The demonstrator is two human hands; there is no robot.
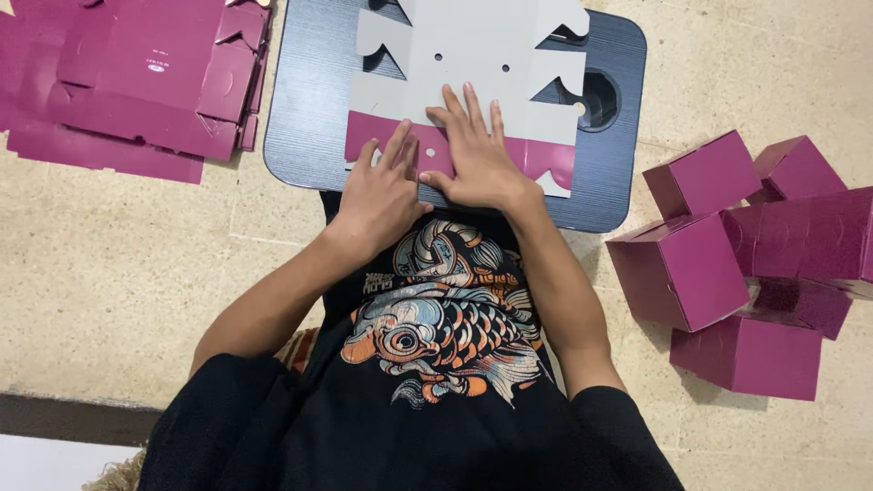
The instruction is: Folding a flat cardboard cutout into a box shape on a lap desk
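A flat die-cut cardboard box blank (473,64) lies grey side up on a dark lap table (309,109). Its near edge is folded over, showing a magenta strip (546,156). My left hand (382,195) presses flat on the left part of that folded strip, fingers spread. Beside it, my right hand (473,155) presses on the fold's middle, its fingertips reaching onto the grey face. Neither hand grips anything.
A stack of flat magenta box blanks (127,73) lies on the tiled floor at the upper left. Several assembled magenta boxes (718,264) are piled on the floor to the right. The lap table has a round cup recess (600,100) at its right side.
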